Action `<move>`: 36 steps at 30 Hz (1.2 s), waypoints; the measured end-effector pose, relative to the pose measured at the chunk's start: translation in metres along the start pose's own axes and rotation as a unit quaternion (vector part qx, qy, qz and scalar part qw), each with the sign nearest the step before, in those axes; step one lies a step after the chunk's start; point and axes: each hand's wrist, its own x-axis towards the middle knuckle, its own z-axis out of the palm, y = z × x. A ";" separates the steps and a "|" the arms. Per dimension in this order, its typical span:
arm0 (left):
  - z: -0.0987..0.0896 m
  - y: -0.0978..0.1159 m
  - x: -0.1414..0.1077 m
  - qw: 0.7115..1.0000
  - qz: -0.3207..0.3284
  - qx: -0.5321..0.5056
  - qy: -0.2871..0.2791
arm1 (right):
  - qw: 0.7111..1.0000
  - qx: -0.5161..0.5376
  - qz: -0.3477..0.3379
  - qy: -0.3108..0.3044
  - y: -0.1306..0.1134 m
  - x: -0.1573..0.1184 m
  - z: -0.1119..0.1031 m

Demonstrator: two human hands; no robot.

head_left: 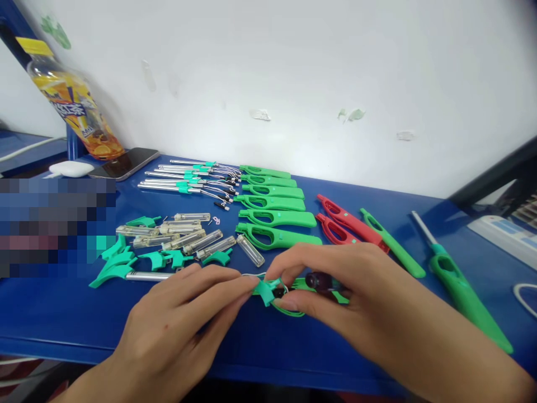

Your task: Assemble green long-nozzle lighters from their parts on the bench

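Both hands meet over a green lighter shell near the table's front. My left hand has its fingers closed on the shell's front end, where a metal tube sticks out to the left. Between finger and thumb, my right hand pinches a teal trigger piece at the shell, and a dark screwdriver-like handle lies within that palm. A thin white wire loops beside the trigger. Just behind are clear fuel tanks and loose teal triggers.
Green shells line the middle, with metal tubes on their left. Red shells and a lighter with its tube lie right. A phone, a bottle and a power strip stand near the edges.
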 end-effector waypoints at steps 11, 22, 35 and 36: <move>-0.001 -0.002 0.002 0.999 0.045 -0.005 -0.019 | 0.999 -0.043 -0.020 0.021 0.000 0.001 0.001; 0.000 -0.002 0.002 0.999 0.013 -0.026 -0.031 | 1.000 -0.018 0.019 0.015 -0.001 0.006 -0.001; -0.001 0.000 0.005 0.999 0.008 -0.042 -0.033 | 0.999 -0.038 -0.005 0.027 -0.004 0.007 -0.003; -0.001 0.000 0.004 0.999 0.006 -0.039 -0.035 | 0.999 -0.037 -0.007 0.028 -0.005 0.006 -0.003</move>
